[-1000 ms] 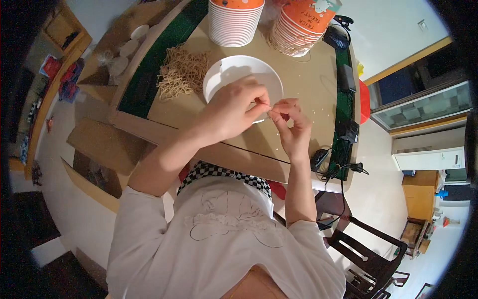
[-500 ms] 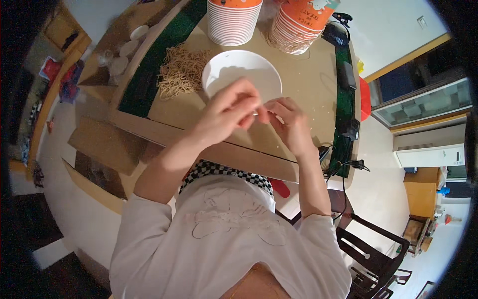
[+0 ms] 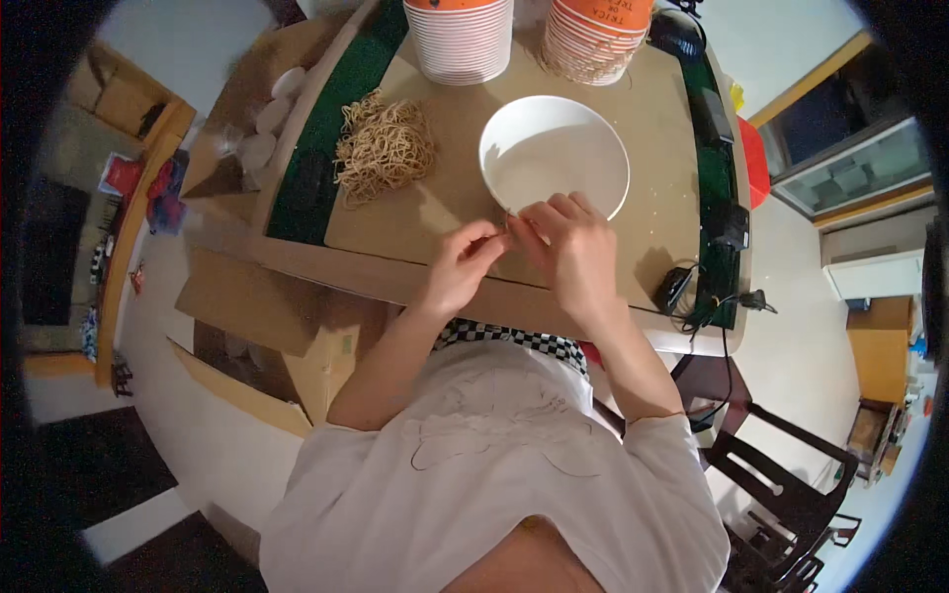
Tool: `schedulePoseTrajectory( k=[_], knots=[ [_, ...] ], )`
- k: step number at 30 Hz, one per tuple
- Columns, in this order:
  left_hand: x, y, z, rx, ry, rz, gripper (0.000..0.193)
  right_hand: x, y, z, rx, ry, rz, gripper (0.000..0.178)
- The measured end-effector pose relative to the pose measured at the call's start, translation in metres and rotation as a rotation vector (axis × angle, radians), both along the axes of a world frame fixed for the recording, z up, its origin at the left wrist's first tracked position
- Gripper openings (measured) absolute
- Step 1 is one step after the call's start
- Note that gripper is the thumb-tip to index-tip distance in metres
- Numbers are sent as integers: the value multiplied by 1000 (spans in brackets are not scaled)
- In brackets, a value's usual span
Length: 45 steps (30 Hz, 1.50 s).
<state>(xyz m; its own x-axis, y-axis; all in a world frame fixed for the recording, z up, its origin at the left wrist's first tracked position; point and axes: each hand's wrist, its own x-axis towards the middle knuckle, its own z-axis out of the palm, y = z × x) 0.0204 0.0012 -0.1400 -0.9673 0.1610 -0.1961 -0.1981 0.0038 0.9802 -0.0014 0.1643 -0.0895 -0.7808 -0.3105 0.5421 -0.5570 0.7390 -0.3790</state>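
A round white paper bucket [image 3: 554, 138] stands on the table with its mouth up. At its near rim my two hands meet, fingertips close together. My left hand [image 3: 463, 265] is closed in a pinch just outside the bucket's near left side. My right hand [image 3: 571, 242] is closed too, its fingers bent over the near rim and covering part of it. Something thin and small shows between the fingertips; its kind is too blurred to tell. To the left lies a tangled pile of tan cord loops [image 3: 384, 148].
Two stacks of orange and white paper buckets, a left stack [image 3: 460, 44] and a right stack [image 3: 593, 44], stand at the back. Black plugs and cables [image 3: 682, 289] lie at the right. Beside the table are an open cardboard box [image 3: 257, 296] and a dark chair [image 3: 781, 484].
The view has shifted. The bucket sits farther right of the cord pile. My left hand has come down from over the bucket to its near side, and my right hand has moved to the rim.
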Motion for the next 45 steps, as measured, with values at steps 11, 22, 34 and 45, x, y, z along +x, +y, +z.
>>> schedulePoseTrajectory(
  k=[11,22,34,45],
  knots=[
    [-10,2,6,38,97,96,16,53,8,-28,-583,-372,64,22],
    [-11,-16,24,400,58,187,16,50,46,-40,-747,-1202,379,11],
    [-57,-96,50,-100,167,196,15,53,141,81,-170,-484,308,17],
    [-26,33,61,-975,986,42,38,35,124,101,-1052,-193,559,33]
  ],
)
